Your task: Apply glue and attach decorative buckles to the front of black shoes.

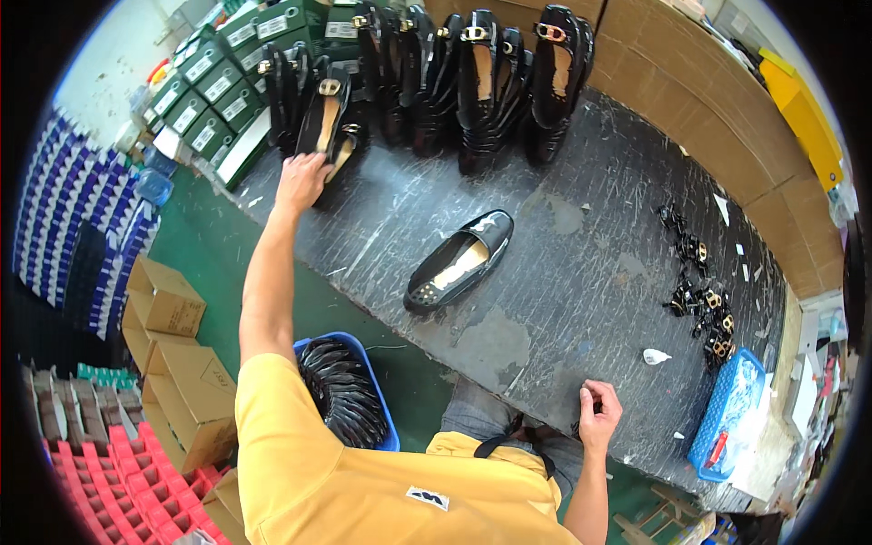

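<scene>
At the far left of the table, my left hand [303, 182] is closed on the heel end of a black loafer [322, 123] with a gold buckle and a beige insole. It is beside other standing shoes. A single shiny black loafer [463, 259] lies alone mid-table, no buckle seen on it, its toe pointing away to the right. By the near table edge, my right hand [600, 416] has its fingers curled together. A bit of something dark shows next to those fingers, too small to name.
Rows of black buckled loafers [481, 86] stand along the back. Green shoe boxes [213, 86] are stacked behind left. Black straps with gold buckles [704, 313] lie at right, near a blue basket [718, 418]. A blue tub [386, 409] of black pieces stands below the table.
</scene>
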Available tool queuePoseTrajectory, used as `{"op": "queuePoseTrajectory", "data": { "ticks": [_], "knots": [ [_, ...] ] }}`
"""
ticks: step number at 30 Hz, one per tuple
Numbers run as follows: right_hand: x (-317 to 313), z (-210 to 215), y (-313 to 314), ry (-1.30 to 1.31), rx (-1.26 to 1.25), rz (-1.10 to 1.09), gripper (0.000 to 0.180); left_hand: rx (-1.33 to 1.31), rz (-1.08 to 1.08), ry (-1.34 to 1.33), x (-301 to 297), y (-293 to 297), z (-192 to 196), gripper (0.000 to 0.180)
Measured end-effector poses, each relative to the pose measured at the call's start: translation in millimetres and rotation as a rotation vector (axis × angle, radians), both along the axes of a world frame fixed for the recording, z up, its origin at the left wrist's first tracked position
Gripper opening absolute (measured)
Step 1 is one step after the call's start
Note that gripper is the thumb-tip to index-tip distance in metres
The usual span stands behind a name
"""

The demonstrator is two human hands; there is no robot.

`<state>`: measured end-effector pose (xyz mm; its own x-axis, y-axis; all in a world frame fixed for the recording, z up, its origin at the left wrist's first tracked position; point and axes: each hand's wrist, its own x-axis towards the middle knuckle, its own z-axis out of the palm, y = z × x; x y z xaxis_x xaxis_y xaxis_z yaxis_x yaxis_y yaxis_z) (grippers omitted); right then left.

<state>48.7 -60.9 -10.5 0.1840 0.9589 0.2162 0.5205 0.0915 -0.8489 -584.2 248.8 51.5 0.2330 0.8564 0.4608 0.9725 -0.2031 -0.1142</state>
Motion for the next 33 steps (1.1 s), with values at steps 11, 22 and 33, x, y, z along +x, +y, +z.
{"op": "queuePoseTrajectory", "data": {
  "ticks": [11, 22, 33],
  "knots": [
    [-9.1, 14.0, 7.1, -0.034, -0.008, -0.062, 0.015, -0.251, 0.339, -0.024, 28.4, 9.9, -4.1, 0.041],
    [69.5, -5.3, 26.5, -0.179, 0.208, -0.627, 0.072, -0.979, -0.164, -0.644, 174.4, -68.8, -42.4, 0.032],
    [100.8, -25.3, 59.1, -0.279, 0.107, -0.444, 0.058, -1.058, -0.505, -0.336, 370.9, -162.8, -35.0, 0.032]
  ]
}}
